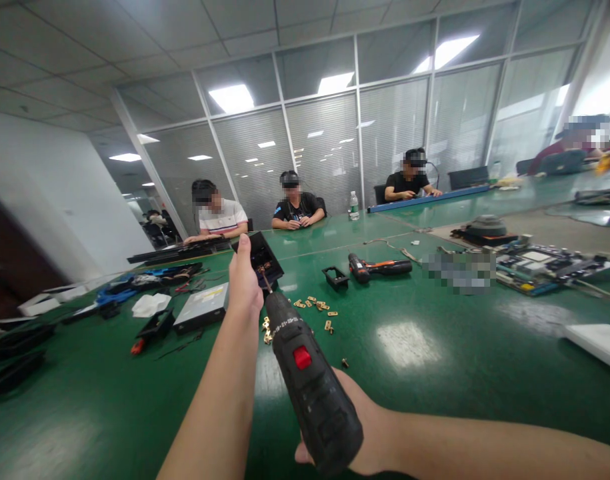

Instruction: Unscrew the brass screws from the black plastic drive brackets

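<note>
In my right hand (359, 420) is a black cordless drill (305, 380) with a red switch on top, my fingers wrapped round its grip below the body. Its bit points away from me into a black plastic box (265, 257). That box is held up and tilted by my left hand (245, 280), the thumb along its near edge. Small brass-coloured pieces show inside the box where the bit tip meets it; the exact contact is too small to tell. Beneath lie several brass plates (312, 303) and a loose screw (345, 363) on the green table (435, 373).
Beyond the plates are a small black frame (335, 278) and a second drill (379, 267). A silver disc drive (202, 307) and black plastic parts (157, 325) lie left. Circuit boards (545, 263) sit right. Several people sit across the table, near a bottle (353, 207).
</note>
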The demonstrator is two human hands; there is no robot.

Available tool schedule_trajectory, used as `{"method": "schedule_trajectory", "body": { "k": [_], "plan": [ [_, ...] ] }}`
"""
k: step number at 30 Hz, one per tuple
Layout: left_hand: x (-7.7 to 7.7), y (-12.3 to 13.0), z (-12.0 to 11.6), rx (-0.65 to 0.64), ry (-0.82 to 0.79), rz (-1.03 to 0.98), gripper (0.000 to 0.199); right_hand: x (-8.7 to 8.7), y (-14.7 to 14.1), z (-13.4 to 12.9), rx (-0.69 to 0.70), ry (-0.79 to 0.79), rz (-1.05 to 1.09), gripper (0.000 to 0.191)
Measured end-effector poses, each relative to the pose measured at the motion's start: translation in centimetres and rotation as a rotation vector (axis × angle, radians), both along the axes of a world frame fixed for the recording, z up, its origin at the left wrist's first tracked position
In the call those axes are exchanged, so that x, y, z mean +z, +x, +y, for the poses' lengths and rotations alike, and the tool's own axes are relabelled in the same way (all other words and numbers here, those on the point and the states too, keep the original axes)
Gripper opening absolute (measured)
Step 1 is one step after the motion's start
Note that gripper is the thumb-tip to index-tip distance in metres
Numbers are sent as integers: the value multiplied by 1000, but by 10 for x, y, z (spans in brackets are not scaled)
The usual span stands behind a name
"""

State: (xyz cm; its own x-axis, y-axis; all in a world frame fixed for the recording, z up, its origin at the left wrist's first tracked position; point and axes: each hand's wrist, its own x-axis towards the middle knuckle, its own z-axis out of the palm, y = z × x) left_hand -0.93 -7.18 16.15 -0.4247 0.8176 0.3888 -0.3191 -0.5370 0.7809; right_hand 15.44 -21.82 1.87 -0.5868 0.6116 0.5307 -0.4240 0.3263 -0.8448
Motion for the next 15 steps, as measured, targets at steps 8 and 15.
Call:
{"method": "schedule_trajectory", "body": {
  "k": [8, 15],
  "plan": [
    [0, -2, 6, 21, 38, 22, 49, 2, -4, 0, 14, -60, 43, 87],
    [-2, -5, 1, 67, 65, 141, 51, 6, -7, -4, 31, -70, 67, 82]
  ]
}}
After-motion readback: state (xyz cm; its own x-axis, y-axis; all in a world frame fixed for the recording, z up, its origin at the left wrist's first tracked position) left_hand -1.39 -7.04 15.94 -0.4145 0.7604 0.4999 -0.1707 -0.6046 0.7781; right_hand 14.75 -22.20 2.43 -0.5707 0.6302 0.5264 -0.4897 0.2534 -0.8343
